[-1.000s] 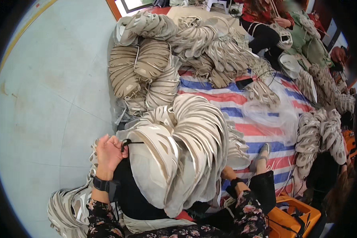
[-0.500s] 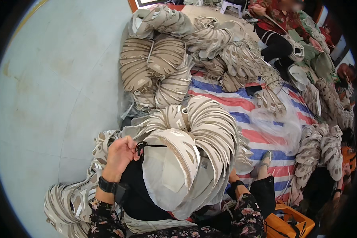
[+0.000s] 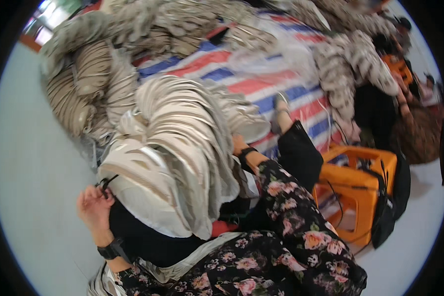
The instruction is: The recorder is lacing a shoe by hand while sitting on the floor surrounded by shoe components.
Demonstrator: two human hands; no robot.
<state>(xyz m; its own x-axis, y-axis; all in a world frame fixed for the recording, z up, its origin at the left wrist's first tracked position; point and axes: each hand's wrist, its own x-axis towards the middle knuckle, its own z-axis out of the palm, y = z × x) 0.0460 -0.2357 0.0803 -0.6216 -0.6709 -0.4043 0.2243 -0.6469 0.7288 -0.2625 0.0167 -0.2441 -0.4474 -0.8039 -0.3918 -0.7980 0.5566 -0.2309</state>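
A thick bundle of beige and white shoe uppers (image 3: 182, 116) leans over my lap, nested one in another with their grey-white linings facing me. At its near left edge, my left hand (image 3: 94, 207) pinches a looped black cord (image 3: 104, 185). The cord runs a short way to the edge of the nearest upper. My right hand (image 3: 239, 144) is at the bundle's right side, its fingers mostly hidden behind the uppers. A dark watch-like band sits on each wrist.
More bundled uppers (image 3: 91, 74) are heaped at the far left and right (image 3: 350, 64). A red, white and blue striped sheet (image 3: 251, 84) covers the floor beyond. An orange plastic stool (image 3: 352, 172) with black cables stands to my right. Another person's arm (image 3: 404, 96) shows at the far right.
The view has swung to the right, bringing the whole orange stool in. My left hand still pinches the black cord; my right hand stays at the bundle's side.
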